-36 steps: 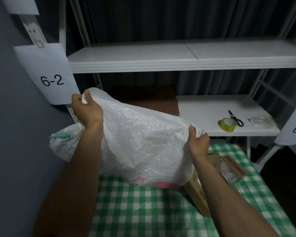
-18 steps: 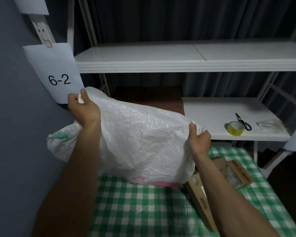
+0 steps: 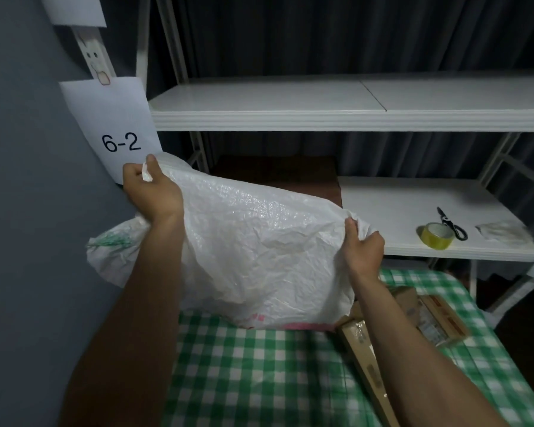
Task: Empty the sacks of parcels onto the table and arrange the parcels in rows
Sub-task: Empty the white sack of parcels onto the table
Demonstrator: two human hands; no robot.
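Above the checked surface (image 3: pixel 244 380), we hold the sack (image 3: pixel 259 257) upturned: left hand (image 3: pixel 154 192) grips its higher corner, right hand (image 3: pixel 364 248) the lower; mouth down, parcels (image 3: pixel 432 315) beside it, rightward.

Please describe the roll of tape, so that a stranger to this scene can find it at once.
Look at the lower white shelf behind the green checked table. Near its front edge lies the roll of tape, beside black scissors. It is the only yellow, ring-shaped thing there.
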